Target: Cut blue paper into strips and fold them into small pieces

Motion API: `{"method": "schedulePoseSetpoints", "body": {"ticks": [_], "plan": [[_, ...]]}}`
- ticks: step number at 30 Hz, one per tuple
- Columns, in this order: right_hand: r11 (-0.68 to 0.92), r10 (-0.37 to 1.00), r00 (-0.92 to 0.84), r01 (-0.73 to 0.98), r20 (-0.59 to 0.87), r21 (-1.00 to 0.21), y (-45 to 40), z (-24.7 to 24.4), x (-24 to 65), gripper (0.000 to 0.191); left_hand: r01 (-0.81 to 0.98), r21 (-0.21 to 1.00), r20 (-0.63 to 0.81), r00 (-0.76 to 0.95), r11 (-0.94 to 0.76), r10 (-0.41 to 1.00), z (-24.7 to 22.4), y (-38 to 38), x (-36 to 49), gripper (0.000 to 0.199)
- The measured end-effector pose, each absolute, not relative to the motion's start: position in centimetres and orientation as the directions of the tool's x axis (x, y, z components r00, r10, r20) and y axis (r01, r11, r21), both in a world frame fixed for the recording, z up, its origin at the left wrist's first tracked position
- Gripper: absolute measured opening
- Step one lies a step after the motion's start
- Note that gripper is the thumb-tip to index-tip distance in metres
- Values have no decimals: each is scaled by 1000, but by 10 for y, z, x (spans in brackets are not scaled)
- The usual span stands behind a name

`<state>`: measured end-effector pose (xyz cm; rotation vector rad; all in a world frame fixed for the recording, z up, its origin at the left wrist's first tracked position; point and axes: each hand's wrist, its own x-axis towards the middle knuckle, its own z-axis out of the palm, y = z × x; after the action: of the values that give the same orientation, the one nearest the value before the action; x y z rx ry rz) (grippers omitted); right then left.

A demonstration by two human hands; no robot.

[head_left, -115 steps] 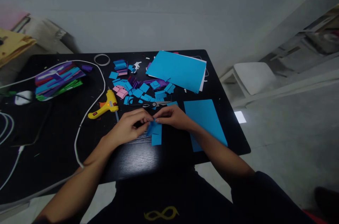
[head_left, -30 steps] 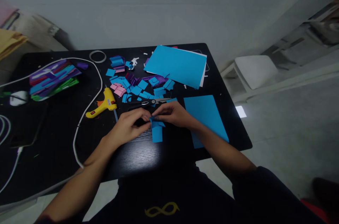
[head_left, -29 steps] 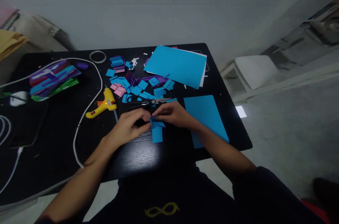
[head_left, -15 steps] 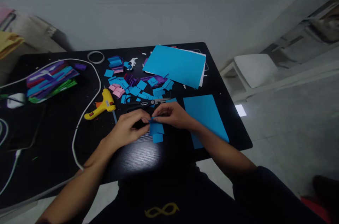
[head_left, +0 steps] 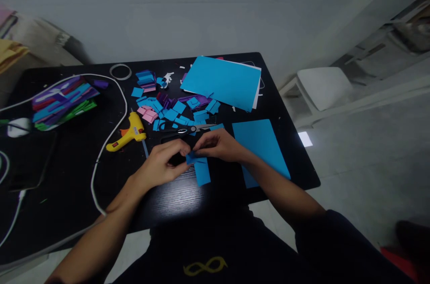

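Observation:
Between my hands is a small folded piece of blue paper (head_left: 191, 157), dark where it is in shadow. My left hand (head_left: 168, 161) pinches its left side with thumb and fingers. My right hand (head_left: 218, 146) grips the upper right of the same piece, its fingertips almost meeting the left ones. A flat blue paper strip (head_left: 202, 173) lies just below the fingertips; whether it joins the folded piece I cannot tell. Black-handled scissors (head_left: 188, 130) lie right behind my hands, blades pointing right. To the right of them a blue sheet (head_left: 260, 147) rests partly under my right forearm.
Cut blue, pink and purple paper pieces (head_left: 171, 114) are scattered behind the scissors. A yellow glue gun (head_left: 129, 132) lies to the left, beside a white cable (head_left: 94, 172). Stacked blue sheets (head_left: 221, 80) lie at the back; a bundle of coloured strips (head_left: 63, 100) is far left.
The folded paper has turned between my fingers, and its left part now shows dark. Below it, a longer strip shows, slightly farther right. Both hands stay nearly in place.

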<state>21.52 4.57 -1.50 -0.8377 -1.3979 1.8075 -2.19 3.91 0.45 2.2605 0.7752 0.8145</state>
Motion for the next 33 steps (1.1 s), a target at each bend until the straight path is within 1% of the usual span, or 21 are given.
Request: {"method": "schedulePoseSetpoints", "body": {"ticks": [5, 8, 11, 13, 15, 18, 21, 25, 28, 33], "plan": [[-186, 808, -584, -126, -79, -974, 46, -13, 217, 19, 297, 727, 328, 641, -619, 694, 6, 37, -22, 10], [-177, 807, -584, -99, -86, -979, 46, -10, 218, 16, 274, 781, 267, 666, -561, 696, 11, 38, -22, 6], [-164, 800, -591, -51, -102, -985, 45, -6, 218, 14, 263, 837, 170, 707, -479, 686, 16, 41, -23, 5], [-166, 790, -600, -10, -127, -986, 44, -5, 218, 14, 283, 877, 92, 695, -388, 713, 16, 42, -23, 6], [-156, 790, -596, 28, -142, -987, 43, -4, 217, 13, 328, 905, -14, 656, -269, 754, 15, 43, -22, 13], [-112, 812, -565, 92, -145, -989, 41, -5, 215, 12, 411, 903, -180, 624, -123, 761, 13, 44, -20, 27], [-86, 827, -540, 154, -157, -984, 39, -6, 212, 10, 457, 887, -275, 642, -70, 716, 12, 45, -18, 27], [-97, 830, -531, 165, -171, -982, 35, -7, 210, 11, 468, 883, -311, 658, -48, 685, 12, 45, -15, 16], [-106, 823, -537, 178, -186, -978, 34, -8, 210, 12, 511, 858, -333, 627, -49, 704, 11, 43, -13, 13], [-104, 811, -553, 187, -192, -977, 35, -9, 209, 13, 562, 816, -278, 587, -136, 760, 8, 41, -13, 13]]}}
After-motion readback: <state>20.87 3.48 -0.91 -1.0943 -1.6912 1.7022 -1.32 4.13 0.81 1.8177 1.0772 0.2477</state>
